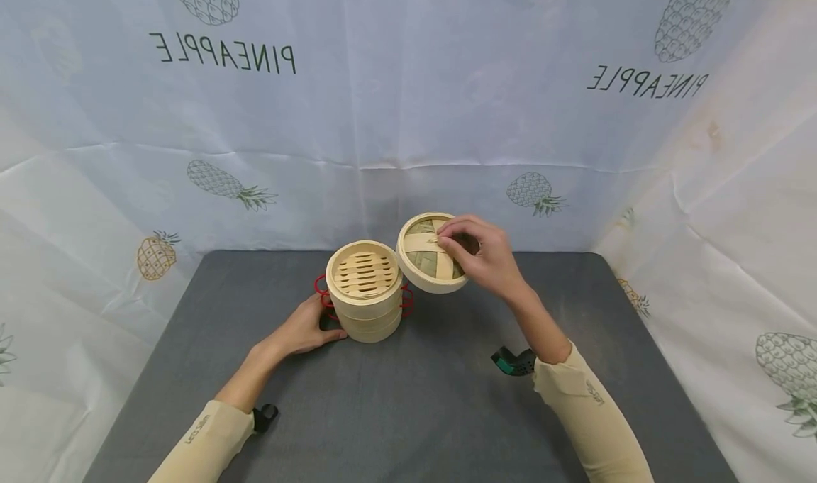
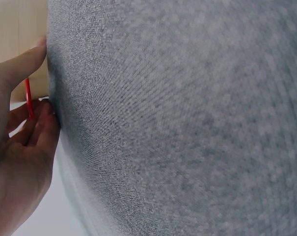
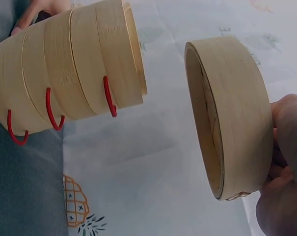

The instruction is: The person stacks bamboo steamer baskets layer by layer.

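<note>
A round bamboo steamer [image 1: 369,313] of stacked tiers stands upright on the table, its slatted top tier uncovered. Red loop handles [image 3: 107,93] stick out from its sides. My left hand [image 1: 305,329] holds the stack low on its left side, the thumb along the front wall and the fingers behind, near a red handle. With thumb and fingers, my right hand [image 1: 486,257] pinches the middle of the woven bamboo lid [image 1: 423,262]. The lid is tilted in the air to the upper right of the stack; a gap between them shows in the right wrist view.
A dark grey tabletop [image 1: 383,412] lies under the steamer. Behind and beside it hangs a white cloth [image 1: 396,114] printed with pineapples. Each wrist wears a dark strap or device; the right one [image 1: 514,362] has a green part.
</note>
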`<state>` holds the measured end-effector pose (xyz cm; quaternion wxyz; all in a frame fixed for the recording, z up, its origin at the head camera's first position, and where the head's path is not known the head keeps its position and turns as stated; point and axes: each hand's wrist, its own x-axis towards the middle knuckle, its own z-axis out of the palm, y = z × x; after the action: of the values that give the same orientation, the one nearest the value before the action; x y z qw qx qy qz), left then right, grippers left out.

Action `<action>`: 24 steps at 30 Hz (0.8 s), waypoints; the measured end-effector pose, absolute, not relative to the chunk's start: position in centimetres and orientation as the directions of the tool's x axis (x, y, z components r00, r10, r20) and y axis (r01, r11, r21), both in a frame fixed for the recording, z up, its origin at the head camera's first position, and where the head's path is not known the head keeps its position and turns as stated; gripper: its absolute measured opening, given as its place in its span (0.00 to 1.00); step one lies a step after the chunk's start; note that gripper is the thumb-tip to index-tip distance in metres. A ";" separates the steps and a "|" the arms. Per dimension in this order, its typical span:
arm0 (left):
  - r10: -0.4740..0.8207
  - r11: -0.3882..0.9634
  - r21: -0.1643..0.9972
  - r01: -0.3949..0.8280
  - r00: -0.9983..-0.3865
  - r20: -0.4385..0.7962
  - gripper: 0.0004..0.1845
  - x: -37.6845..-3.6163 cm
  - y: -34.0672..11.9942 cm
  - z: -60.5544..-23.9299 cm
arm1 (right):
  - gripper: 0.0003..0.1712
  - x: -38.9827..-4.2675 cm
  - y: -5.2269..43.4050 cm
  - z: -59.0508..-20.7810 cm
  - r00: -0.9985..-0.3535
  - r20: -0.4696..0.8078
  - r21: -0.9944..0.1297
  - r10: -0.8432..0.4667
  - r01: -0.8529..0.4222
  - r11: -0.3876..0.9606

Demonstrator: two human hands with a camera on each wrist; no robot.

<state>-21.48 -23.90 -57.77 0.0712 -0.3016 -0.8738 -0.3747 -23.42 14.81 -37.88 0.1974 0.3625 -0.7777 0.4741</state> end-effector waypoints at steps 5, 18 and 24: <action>0.469 0.554 0.607 0.569 -0.816 0.338 0.37 -21.6 -23.9 -57.8 | 0.04 -23.5 13.9 -37.8 -0.652 0.649 -0.588 -0.393 -0.757 0.284; 0.459 0.625 0.586 0.515 -0.850 0.258 0.36 -22.4 -24.4 -59.3 | 0.02 -23.8 11.6 -37.9 -0.625 0.651 -0.576 -0.430 -0.776 0.256; 0.462 0.564 0.602 0.565 -0.820 0.338 0.34 -21.4 -23.8 -57.5 | 0.02 -23.7 10.4 -37.7 -0.613 0.658 -0.581 -0.437 -0.783 0.222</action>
<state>-21.40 -23.76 -57.46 0.0709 -0.2913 -0.8814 -0.3649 -23.74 10.44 -37.74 0.1811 0.4010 -0.7605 0.4775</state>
